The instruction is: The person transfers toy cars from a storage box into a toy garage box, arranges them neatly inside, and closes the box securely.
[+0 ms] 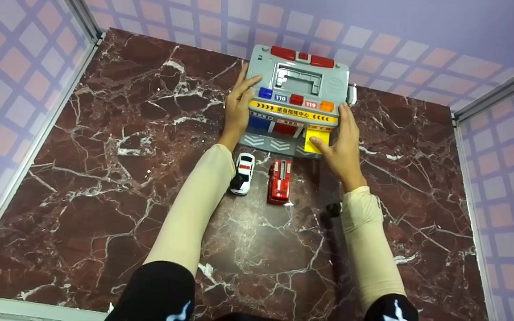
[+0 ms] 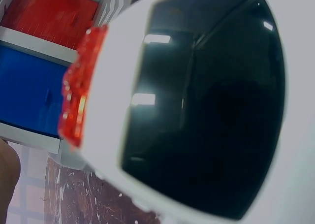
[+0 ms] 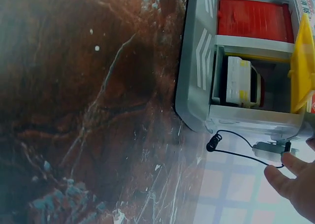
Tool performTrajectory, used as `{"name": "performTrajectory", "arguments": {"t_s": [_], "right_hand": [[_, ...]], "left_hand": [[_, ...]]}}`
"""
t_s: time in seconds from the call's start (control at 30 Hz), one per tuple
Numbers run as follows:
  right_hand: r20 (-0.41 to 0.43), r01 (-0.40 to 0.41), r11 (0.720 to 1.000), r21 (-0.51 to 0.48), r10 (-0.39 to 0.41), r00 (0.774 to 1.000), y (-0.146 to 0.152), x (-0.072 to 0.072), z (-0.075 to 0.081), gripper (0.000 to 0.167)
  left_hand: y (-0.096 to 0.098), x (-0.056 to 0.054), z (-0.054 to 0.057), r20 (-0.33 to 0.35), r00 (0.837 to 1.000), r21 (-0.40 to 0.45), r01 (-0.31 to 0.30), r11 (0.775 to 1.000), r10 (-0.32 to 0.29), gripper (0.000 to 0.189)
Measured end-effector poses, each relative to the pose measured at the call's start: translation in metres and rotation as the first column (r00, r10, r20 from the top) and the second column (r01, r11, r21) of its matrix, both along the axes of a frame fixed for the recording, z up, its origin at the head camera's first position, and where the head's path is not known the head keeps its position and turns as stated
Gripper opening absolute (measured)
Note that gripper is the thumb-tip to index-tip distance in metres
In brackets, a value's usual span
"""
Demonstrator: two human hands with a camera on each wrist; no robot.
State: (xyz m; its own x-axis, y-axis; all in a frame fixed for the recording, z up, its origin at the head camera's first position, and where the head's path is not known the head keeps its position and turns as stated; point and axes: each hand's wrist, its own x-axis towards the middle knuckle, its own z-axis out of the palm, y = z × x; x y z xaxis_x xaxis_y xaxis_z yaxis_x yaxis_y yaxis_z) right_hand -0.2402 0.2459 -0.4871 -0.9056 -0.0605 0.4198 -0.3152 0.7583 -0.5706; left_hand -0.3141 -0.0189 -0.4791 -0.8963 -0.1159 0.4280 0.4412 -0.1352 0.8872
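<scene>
A grey toy emergency station [image 1: 301, 84] has blue, red and yellow garage doors. My left hand [image 1: 239, 104] rests against its left side, with one finger extended onto the roof. On the other side, my right hand [image 1: 344, 147] touches the right wall with fairly straight fingers, its thumb over the yellow door [image 1: 317, 141]. That door is swung up; in the right wrist view a white toy vehicle [image 3: 239, 81] sits in the bay beneath it. The red door [image 3: 253, 21] and blue door [image 2: 29, 91] are down.
A white toy car [image 1: 244, 171] with a red light bar and a red toy fire truck [image 1: 279, 183] stand before the station on the marbled table [image 1: 127, 200]. A small handset [image 3: 270, 150] with a black cord hangs at the station's right side. Patterned panels [image 1: 2, 84] enclose the table.
</scene>
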Motion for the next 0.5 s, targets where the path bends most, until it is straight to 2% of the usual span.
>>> {"name": "performTrajectory", "arguments": {"t_s": [0.5], "right_hand": [[-0.032, 0.085, 0.996, 0.015, -0.084, 0.996, -0.0052, -0.0051, -0.0041, 0.097]], "left_hand": [[-0.0001, 0.0012, 0.0016, 0.043, 0.999, -0.014, -0.005, 1.000, 0.006, 0.034]]}}
